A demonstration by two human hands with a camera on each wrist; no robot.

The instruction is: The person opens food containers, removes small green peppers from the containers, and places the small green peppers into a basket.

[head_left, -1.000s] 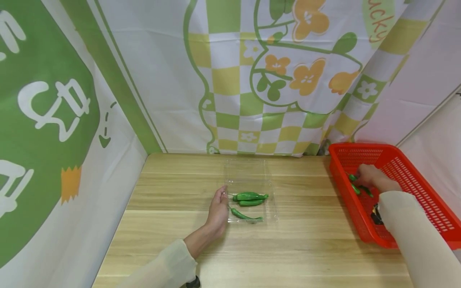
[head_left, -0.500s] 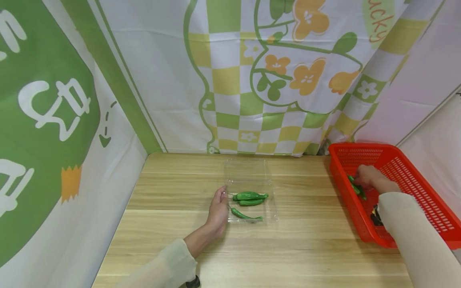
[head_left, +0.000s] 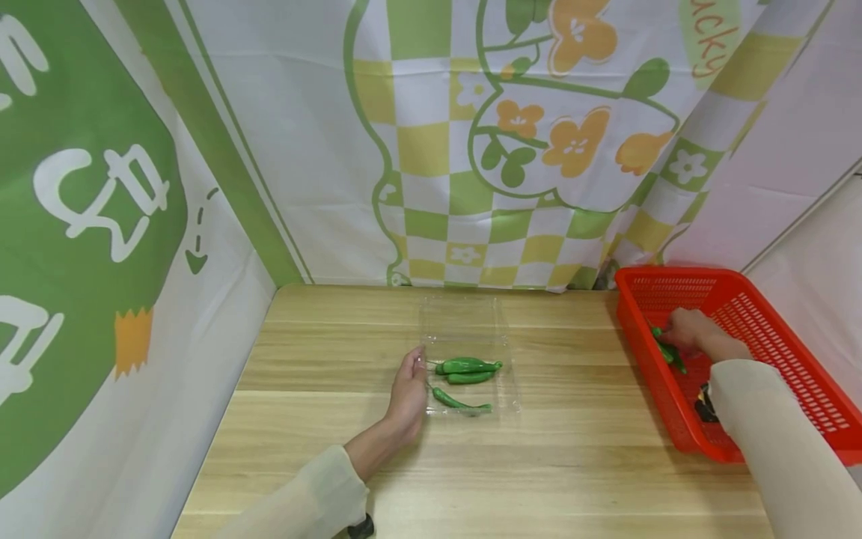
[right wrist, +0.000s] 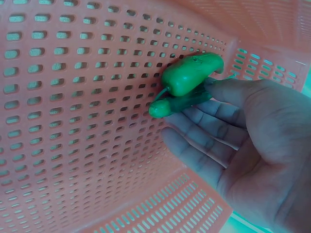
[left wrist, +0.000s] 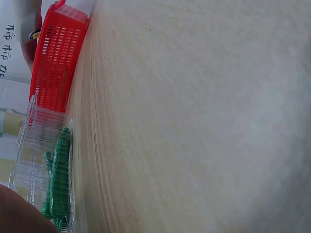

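Note:
My left hand [head_left: 407, 397] holds the left edge of an open, clear plastic clamshell box [head_left: 506, 397] on the table. Several green chili peppers [head_left: 469, 365] lie crosswise in its near half; the empty lid half lies flat toward the wall. At the right, my right hand [head_left: 694, 332] reaches down inside a red plastic basket [head_left: 673, 419]. In the right wrist view, its thumb and fingers pinch a slim green chili pepper [right wrist: 160, 108]. A fatter green pepper [right wrist: 187, 75] sits right above that one, against the basket's slotted wall.
The wooden table [head_left: 572, 479] runs back to a patterned cloth wall [head_left: 465, 202], with another cloth wall at the left. The basket stands at the table's right edge, its high rim around my right hand. Both wrists wear dark bands.
In the basket, the peppers under my right hand have shifted and now lie closer together, while that hand has barely moved. My left hand and the box stay in place.

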